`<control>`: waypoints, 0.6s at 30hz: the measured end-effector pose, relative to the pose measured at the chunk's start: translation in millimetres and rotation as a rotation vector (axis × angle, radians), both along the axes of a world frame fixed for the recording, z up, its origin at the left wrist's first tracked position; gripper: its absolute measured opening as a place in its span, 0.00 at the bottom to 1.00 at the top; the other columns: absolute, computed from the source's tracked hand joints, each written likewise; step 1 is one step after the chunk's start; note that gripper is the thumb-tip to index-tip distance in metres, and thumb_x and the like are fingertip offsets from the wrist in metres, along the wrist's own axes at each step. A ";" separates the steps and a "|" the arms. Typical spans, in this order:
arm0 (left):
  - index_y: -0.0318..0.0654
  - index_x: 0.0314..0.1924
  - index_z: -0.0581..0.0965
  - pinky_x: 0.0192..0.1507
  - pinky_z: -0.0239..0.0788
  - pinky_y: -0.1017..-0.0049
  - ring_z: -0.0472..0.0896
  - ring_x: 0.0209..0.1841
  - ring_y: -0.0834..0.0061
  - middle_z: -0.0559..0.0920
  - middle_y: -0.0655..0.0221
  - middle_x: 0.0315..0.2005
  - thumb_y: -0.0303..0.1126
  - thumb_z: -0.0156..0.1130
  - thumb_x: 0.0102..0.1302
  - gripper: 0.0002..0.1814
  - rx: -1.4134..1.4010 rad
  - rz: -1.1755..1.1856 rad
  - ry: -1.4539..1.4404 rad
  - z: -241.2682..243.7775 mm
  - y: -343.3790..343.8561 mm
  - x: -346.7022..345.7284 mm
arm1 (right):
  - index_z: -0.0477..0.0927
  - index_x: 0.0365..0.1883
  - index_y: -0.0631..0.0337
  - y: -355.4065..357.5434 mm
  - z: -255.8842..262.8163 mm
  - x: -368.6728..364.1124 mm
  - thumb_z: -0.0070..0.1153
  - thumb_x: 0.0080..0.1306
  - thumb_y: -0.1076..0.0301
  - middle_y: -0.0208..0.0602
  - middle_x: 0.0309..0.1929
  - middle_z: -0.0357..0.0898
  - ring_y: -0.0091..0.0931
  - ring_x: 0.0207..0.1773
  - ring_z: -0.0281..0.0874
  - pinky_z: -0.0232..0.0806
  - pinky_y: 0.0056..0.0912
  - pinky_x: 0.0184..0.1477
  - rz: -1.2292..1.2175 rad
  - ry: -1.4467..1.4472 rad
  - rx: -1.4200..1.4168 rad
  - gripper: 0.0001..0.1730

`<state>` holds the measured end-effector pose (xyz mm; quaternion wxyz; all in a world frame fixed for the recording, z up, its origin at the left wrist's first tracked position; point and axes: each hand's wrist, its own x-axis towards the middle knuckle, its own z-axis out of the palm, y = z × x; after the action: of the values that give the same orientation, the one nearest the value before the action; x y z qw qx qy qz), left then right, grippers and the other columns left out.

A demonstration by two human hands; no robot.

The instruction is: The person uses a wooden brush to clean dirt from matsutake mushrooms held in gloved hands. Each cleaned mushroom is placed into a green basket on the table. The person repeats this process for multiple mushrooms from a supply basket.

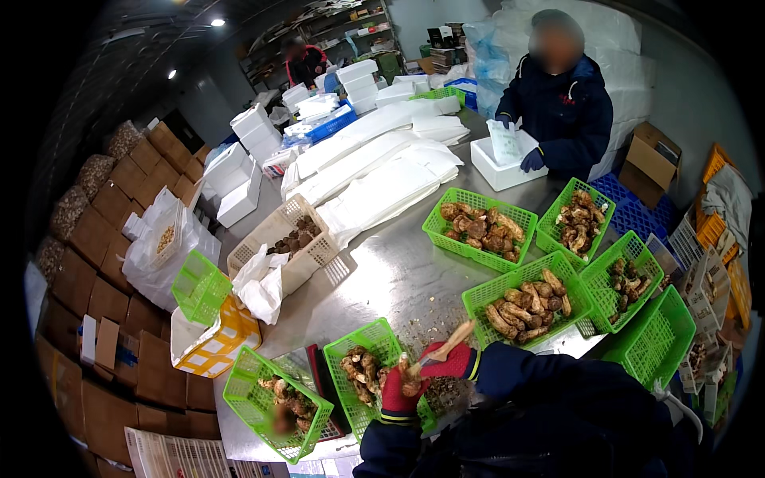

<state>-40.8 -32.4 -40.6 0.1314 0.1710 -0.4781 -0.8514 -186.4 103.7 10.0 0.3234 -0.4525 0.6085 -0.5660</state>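
Observation:
My left hand [399, 394], in a red glove, grips a brown thick-stemmed mushroom [410, 383] that looks like a matsutake. In my right hand [451, 360], also red-gloved, is a brush [459, 334] with a wooden handle; its bristle end meets the mushroom. Beneath my left hand stands a green plastic basket [330, 352] partly filled with similar mushrooms [357, 371]. Dark crumbs [445, 391] lie on the steel table beside it. A fuller green basket [469, 299] of mushrooms [526, 310] sits beyond my right hand.
More green baskets [427, 230] of mushrooms stand at right. A white crate [323, 248] holds dark round mushrooms. White sheets [388, 179] cover the table's middle. Across it, a person [574, 113] holds a packet over a foam box [508, 176]. Cartons [107, 299] are stacked at left.

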 end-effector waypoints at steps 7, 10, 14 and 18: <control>0.38 0.55 0.64 0.48 0.62 0.68 0.69 0.51 0.62 0.68 0.56 0.52 0.47 0.44 0.61 0.26 0.304 -0.083 0.023 20.3 13.8 -8.0 | 0.76 0.32 0.61 -2.9 12.0 16.9 0.57 0.54 0.56 0.37 0.30 0.76 0.30 0.37 0.73 0.64 0.32 0.40 0.174 0.083 -0.030 0.16; 0.38 0.56 0.63 0.49 0.62 0.67 0.67 0.53 0.61 0.66 0.55 0.54 0.48 0.44 0.61 0.28 0.671 -0.046 0.029 16.4 10.3 -3.0 | 0.76 0.32 0.59 -1.0 20.6 15.9 0.56 0.55 0.56 0.37 0.32 0.75 0.31 0.38 0.73 0.64 0.32 0.40 0.173 0.065 0.013 0.16; 0.38 0.57 0.63 0.48 0.63 0.65 0.69 0.50 0.62 0.69 0.54 0.51 0.50 0.43 0.62 0.29 0.619 -0.091 -0.020 15.1 11.3 -3.4 | 0.76 0.31 0.61 -5.4 4.4 29.1 0.56 0.54 0.61 0.35 0.31 0.76 0.31 0.36 0.73 0.64 0.34 0.40 0.261 0.054 -0.058 0.12; 0.41 0.51 0.67 0.47 0.64 0.65 0.73 0.44 0.63 0.74 0.55 0.42 0.50 0.44 0.62 0.25 0.450 0.053 -0.126 19.8 12.0 0.3 | 0.76 0.25 0.60 -4.5 -16.4 -13.0 0.56 0.53 0.60 0.33 0.23 0.75 0.29 0.28 0.73 0.65 0.32 0.32 -0.261 0.117 0.111 0.11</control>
<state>-40.5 -20.4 -20.8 0.0825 0.2613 -0.2789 -0.9204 -199.4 99.2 -6.4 0.2354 -0.3831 0.7105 -0.5413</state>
